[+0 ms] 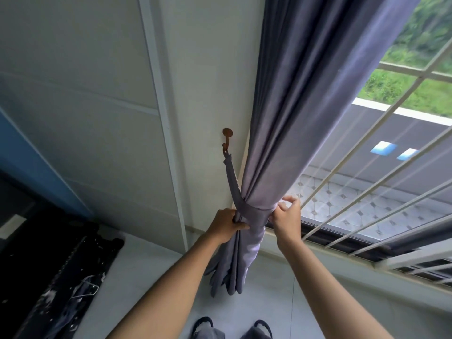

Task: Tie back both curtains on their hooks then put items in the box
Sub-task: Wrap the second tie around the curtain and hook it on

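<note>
A: Where does the light come from?
B: Daylight enters through the window (pixel 381 133) at right, bright and slightly washed out on the greenery outside.
A: And the rest?
B: The lower left corner is dim, nearly black. Straight lines bow near the edges from the wide lens, and the whole picture looks soft.
</note>
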`<state>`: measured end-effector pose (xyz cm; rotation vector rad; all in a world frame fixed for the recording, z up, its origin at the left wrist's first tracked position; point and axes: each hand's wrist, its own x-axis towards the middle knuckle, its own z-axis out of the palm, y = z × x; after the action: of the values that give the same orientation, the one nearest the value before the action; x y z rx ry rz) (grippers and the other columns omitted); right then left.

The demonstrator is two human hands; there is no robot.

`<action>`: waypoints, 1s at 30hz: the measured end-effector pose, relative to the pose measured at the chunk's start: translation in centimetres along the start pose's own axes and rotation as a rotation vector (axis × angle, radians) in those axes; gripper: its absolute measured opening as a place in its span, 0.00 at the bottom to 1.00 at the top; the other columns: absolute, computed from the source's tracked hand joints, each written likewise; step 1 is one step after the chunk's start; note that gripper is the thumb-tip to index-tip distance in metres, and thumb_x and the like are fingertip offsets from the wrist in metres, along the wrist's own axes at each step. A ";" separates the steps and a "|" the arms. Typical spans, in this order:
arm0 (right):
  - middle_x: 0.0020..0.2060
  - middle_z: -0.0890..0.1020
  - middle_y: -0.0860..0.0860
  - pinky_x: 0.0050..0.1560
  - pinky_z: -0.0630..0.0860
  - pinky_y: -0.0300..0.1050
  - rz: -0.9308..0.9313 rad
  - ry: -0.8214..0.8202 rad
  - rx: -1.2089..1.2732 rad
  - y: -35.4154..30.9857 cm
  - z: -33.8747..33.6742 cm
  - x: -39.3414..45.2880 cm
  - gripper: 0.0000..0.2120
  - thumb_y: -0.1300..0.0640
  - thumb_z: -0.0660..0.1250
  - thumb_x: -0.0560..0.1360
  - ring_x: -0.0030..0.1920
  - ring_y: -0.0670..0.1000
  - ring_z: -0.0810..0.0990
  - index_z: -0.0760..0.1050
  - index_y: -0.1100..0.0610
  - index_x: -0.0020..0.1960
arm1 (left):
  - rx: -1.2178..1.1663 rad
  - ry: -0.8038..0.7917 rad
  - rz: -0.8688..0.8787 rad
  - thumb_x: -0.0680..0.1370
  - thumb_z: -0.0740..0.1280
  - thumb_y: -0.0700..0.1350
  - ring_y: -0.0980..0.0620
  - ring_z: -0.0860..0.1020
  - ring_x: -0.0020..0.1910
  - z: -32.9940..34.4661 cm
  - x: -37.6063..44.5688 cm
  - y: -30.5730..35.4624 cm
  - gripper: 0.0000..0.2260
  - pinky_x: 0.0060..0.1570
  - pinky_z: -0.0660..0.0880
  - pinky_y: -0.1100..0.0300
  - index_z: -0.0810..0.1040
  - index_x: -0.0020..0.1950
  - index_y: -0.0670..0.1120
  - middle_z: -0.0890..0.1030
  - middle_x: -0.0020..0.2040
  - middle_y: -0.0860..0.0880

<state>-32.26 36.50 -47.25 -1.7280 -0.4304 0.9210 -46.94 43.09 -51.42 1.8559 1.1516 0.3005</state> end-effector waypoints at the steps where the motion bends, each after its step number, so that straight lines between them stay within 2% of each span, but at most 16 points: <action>1: 0.35 0.81 0.49 0.44 0.74 0.55 0.006 0.004 0.023 0.0 -0.1 -0.3 0.11 0.56 0.65 0.71 0.36 0.52 0.75 0.64 0.50 0.48 | -0.006 -0.003 -0.002 0.72 0.74 0.46 0.60 0.67 0.29 0.1 0.0 0.1 0.18 0.29 0.64 0.69 0.67 0.30 0.50 0.68 0.26 0.56; 4: 0.27 0.75 0.48 0.39 0.71 0.50 -0.025 -0.002 0.074 -0.6 -0.5 -0.4 0.08 0.64 0.66 0.71 0.36 0.52 0.71 0.67 0.55 0.43 | -0.011 -0.008 -0.013 0.71 0.74 0.47 0.59 0.68 0.29 0.0 0.0 0.4 0.17 0.28 0.63 0.69 0.67 0.30 0.49 0.68 0.27 0.56; 7: 0.28 0.76 0.53 0.31 0.71 0.41 -0.070 -0.058 0.070 -1.4 -0.8 -1.1 0.04 0.67 0.64 0.71 0.34 0.52 0.71 0.73 0.60 0.42 | -0.017 -0.003 -0.019 0.72 0.74 0.46 0.52 0.70 0.32 0.0 -0.1 0.4 0.17 0.29 0.64 0.69 0.68 0.30 0.47 0.70 0.26 0.52; 8: 0.31 0.77 0.55 0.34 0.74 0.41 -0.069 -0.100 0.095 -1.5 -0.9 -1.3 0.04 0.66 0.64 0.70 0.35 0.52 0.73 0.75 0.61 0.44 | -0.022 -0.003 -0.026 0.72 0.74 0.46 0.49 0.73 0.35 0.0 -0.1 0.5 0.15 0.29 0.64 0.70 0.72 0.32 0.43 0.74 0.29 0.47; 10: 0.37 0.80 0.57 0.45 0.77 0.49 -0.077 -0.208 0.147 -1.3 -1.3 -1.5 0.12 0.65 0.60 0.67 0.41 0.55 0.76 0.78 0.59 0.47 | -0.050 0.015 -0.023 0.72 0.73 0.46 0.41 0.78 0.43 -0.1 -0.2 0.5 0.14 0.29 0.64 0.70 0.76 0.39 0.35 0.80 0.38 0.36; 13: 0.52 0.82 0.56 0.54 0.76 0.53 -0.209 -0.400 0.045 -1.0 -1.6 -1.5 0.26 0.67 0.57 0.63 0.52 0.56 0.79 0.77 0.54 0.58 | -0.050 0.035 -0.002 0.73 0.73 0.46 0.38 0.78 0.47 0.0 -0.1 0.5 0.15 0.30 0.63 0.68 0.77 0.42 0.34 0.81 0.43 0.34; 15: 0.56 0.81 0.50 0.59 0.76 0.53 -0.298 -0.455 -0.121 -0.9 -1.3 -2.1 0.25 0.61 0.63 0.66 0.59 0.51 0.79 0.73 0.48 0.62 | -0.038 0.034 0.000 0.73 0.73 0.47 0.38 0.79 0.47 0.1 0.0 0.6 0.15 0.32 0.61 0.65 0.78 0.44 0.34 0.81 0.43 0.34; 17: 0.56 0.81 0.45 0.58 0.77 0.50 -0.323 -0.422 -0.184 -0.7 -1.0 -2.1 0.26 0.55 0.69 0.67 0.58 0.46 0.80 0.69 0.45 0.64 | -0.026 0.033 -0.003 0.73 0.73 0.46 0.37 0.78 0.47 0.2 0.1 0.6 0.16 0.33 0.59 0.64 0.78 0.44 0.33 0.81 0.43 0.33; 20: 0.50 0.84 0.51 0.53 0.80 0.49 -0.251 -0.323 -0.096 -0.4 -0.8 -1.5 0.35 0.61 0.74 0.68 0.52 0.49 0.83 0.59 0.49 0.68 | -0.022 0.038 -0.023 0.73 0.73 0.46 0.37 0.78 0.46 0.1 0.2 0.6 0.15 0.32 0.58 0.63 0.78 0.43 0.33 0.80 0.42 0.33; 22: 0.47 0.86 0.51 0.53 0.79 0.48 -0.150 -0.247 -0.015 0.0 -0.5 -1.1 0.36 0.61 0.76 0.67 0.51 0.51 0.84 0.58 0.50 0.66 | -0.024 0.036 -0.039 0.73 0.73 0.46 0.39 0.78 0.45 0.1 0.2 0.8 0.14 0.32 0.59 0.63 0.78 0.45 0.35 0.81 0.42 0.35; 24: 0.46 0.86 0.51 0.54 0.78 0.50 -0.065 -0.190 0.058 0.3 -0.1 -0.9 0.35 0.57 0.78 0.63 0.52 0.52 0.83 0.62 0.55 0.62 | -0.031 0.028 -0.044 0.73 0.73 0.46 0.40 0.78 0.45 0.2 0.2 0.8 0.13 0.31 0.60 0.65 0.79 0.46 0.35 0.80 0.41 0.36; 26: 0.44 0.86 0.54 0.54 0.79 0.55 -0.037 -0.184 0.090 0.4 0.1 -0.8 0.33 0.55 0.78 0.59 0.53 0.58 0.83 0.69 0.61 0.59 | -0.030 0.022 -0.054 0.73 0.73 0.47 0.41 0.79 0.45 0.2 0.3 0.8 0.14 0.32 0.60 0.64 0.79 0.46 0.36 0.80 0.40 0.38; 28: 0.44 0.86 0.57 0.54 0.79 0.56 -0.073 -0.193 0.054 0.2 0.1 -0.7 0.26 0.56 0.77 0.59 0.52 0.59 0.83 0.76 0.60 0.55 | -0.025 0.028 -0.053 0.72 0.73 0.48 0.40 0.79 0.45 0.1 0.3 0.7 0.14 0.32 0.58 0.63 0.79 0.46 0.37 0.81 0.41 0.37; 30: 0.45 0.85 0.57 0.51 0.80 0.53 -0.111 -0.230 0.066 -0.1 -0.2 -0.9 0.20 0.59 0.75 0.62 0.51 0.58 0.83 0.78 0.57 0.53 | -0.029 0.031 -0.058 0.72 0.74 0.48 0.38 0.78 0.45 0.1 0.3 0.5 0.14 0.31 0.58 0.62 0.79 0.45 0.36 0.81 0.43 0.35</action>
<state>-32.68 35.85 -46.84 -1.5282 -0.6336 1.0453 -46.41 43.17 -51.19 1.7952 1.2135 0.3130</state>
